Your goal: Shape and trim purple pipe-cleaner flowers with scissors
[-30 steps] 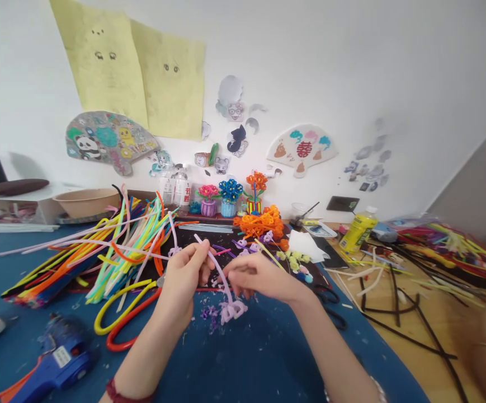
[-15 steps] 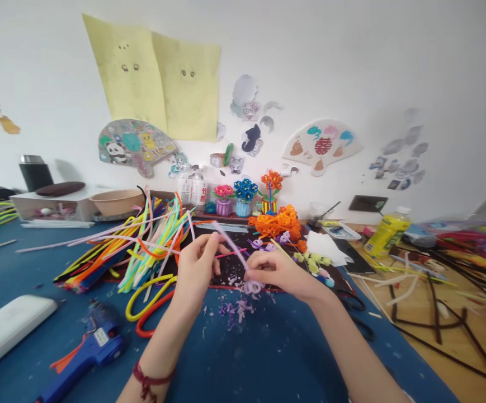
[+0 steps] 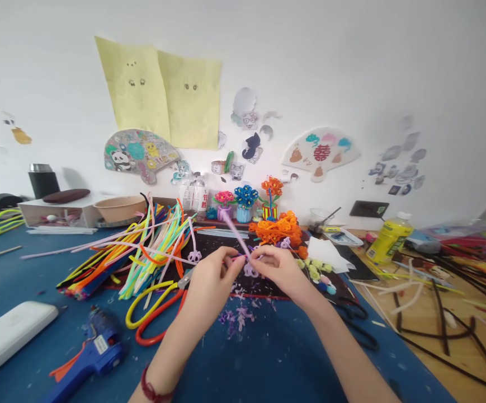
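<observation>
A lilac pipe cleaner [image 3: 237, 232] slants up and away from between my two hands. My left hand [image 3: 214, 282] is closed, its thumb and index finger pinched at the lower end of the strip. Right beside it, my right hand [image 3: 279, 274] pinches the same spot. Lilac loops [image 3: 250, 271] of bent pipe cleaner hang just under my right fingertips. Scissors [image 3: 152, 308] with yellow and red handles lie left of my left wrist, partly covered by that hand. Purple fuzzy scraps [image 3: 237, 319] are scattered on the table below my hands.
A bundle of coloured pipe cleaners [image 3: 154, 246] lies left, near a blue glue gun [image 3: 94, 350] and a white case [image 3: 14, 336]. Behind stand pipe-cleaner flower pots [image 3: 245, 204] and an orange pile [image 3: 278, 228]. A yellow bottle [image 3: 388, 238] stands right.
My left hand has come down from the upper part of the lilac strip to its lower end, meeting my right hand. The view has tilted up slightly.
</observation>
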`<state>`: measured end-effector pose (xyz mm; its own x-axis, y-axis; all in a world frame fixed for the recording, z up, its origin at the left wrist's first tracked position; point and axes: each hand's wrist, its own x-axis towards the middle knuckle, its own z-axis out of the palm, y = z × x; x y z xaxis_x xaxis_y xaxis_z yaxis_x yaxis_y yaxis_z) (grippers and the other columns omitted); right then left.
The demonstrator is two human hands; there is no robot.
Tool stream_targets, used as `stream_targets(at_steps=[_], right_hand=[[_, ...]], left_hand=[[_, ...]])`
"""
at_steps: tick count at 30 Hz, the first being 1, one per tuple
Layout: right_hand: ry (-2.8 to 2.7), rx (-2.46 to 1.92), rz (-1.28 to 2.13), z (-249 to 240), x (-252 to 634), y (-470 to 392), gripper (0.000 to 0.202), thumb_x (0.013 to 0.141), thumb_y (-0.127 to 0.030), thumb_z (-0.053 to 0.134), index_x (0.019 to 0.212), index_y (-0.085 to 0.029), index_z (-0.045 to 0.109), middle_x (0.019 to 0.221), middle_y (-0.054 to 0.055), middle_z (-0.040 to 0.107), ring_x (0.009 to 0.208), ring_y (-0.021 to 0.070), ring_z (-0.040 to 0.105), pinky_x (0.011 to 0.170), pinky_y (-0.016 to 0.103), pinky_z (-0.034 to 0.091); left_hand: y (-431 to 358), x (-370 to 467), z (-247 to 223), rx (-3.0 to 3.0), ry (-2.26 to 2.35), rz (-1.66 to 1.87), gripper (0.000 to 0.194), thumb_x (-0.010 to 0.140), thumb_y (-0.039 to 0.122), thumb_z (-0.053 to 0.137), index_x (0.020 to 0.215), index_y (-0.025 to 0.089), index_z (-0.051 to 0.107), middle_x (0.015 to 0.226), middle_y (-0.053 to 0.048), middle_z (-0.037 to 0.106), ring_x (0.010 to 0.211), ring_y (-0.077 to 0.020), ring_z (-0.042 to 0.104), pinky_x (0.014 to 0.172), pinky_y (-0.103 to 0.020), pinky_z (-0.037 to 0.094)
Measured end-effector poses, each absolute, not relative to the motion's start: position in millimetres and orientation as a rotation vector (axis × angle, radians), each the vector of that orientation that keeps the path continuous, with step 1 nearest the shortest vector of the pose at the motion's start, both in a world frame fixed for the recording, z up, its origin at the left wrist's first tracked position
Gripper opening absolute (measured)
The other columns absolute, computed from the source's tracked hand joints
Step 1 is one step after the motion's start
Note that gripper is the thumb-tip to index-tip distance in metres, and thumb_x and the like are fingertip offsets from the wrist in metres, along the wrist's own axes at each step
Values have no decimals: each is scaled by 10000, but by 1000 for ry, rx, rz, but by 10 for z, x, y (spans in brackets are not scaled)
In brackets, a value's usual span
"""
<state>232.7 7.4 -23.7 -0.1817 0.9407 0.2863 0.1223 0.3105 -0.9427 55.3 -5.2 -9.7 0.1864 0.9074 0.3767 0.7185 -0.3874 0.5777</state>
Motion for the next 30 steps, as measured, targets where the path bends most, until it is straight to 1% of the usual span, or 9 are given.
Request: stream_targets(at_steps=[3,6,10,13,15,17,20,24,30], right_hand=[[-1645,-942,1031,-264,2239,58,205,737,-364,693,769,-164,659,789,33,628,694,156,591,626,285,474],[-1596,-904,1058,-298,2168,37,214,726,-355,710,825,-176,646,866,37,625,709,149,603,628,274,488],[-1475,-1015,1141,-301,2127,9,350,742,-388,702,1012,-184,610,865,33,628,628,137,615,581,273,504],[-1483,-940,1328,-264,2120,-22,336,788,-424,658,987,-154,640,832,54,662,679,163,647,673,313,533],[-1477,-847,1397,-244,2125,-38,326,806,-423,646,983,-149,663,894,72,684,754,173,659,754,330,536],[-1452,-800,1411,-240,2140,-40,337,801,-408,663,1019,-151,672,939,79,694,797,179,664,796,339,533],[-1421,-792,1394,-254,2171,-26,383,784,-377,695,1089,-149,662,915,78,711,818,190,669,802,350,538],[-1456,-743,1386,-241,2200,-23,421,791,-343,697,1164,-157,637,918,75,717,844,193,665,809,355,534],[-1590,-694,1366,-165,2207,-73,400,825,-325,662,1186,-154,636,924,75,715,820,179,653,808,336,522]], left_hand=[[-61,607,-119,2040,1357,1178,280,829,437,524,832,182,639,610,12,634,527,-129,547,517,-222,376],[-54,569,-137,1945,1314,1261,280,824,411,528,711,174,626,575,12,613,517,-122,534,508,-216,376],[-51,516,-113,1874,1297,1334,261,813,401,549,731,165,625,612,-8,647,565,-138,580,559,-230,427],[-63,521,-88,1819,1222,1345,234,792,382,585,747,160,642,639,-20,668,596,-149,606,575,-235,449],[-66,532,-85,1791,1165,1333,228,785,382,599,763,161,650,661,-20,676,603,-146,613,570,-228,455],[-60,537,-95,1769,1139,1332,225,774,384,620,774,162,653,660,-12,671,588,-133,603,549,-215,447],[-42,534,-121,1757,1133,1325,225,759,382,641,766,158,654,627,-1,648,549,-118,571,517,-204,426],[-32,532,-131,1743,1103,1296,241,790,384,600,758,151,649,626,-8,643,553,-117,563,521,-209,429],[-39,537,-117,1731,1090,1258,306,805,430,570,702,146,613,556,15,584,509,-100,520,498,-200,399]])
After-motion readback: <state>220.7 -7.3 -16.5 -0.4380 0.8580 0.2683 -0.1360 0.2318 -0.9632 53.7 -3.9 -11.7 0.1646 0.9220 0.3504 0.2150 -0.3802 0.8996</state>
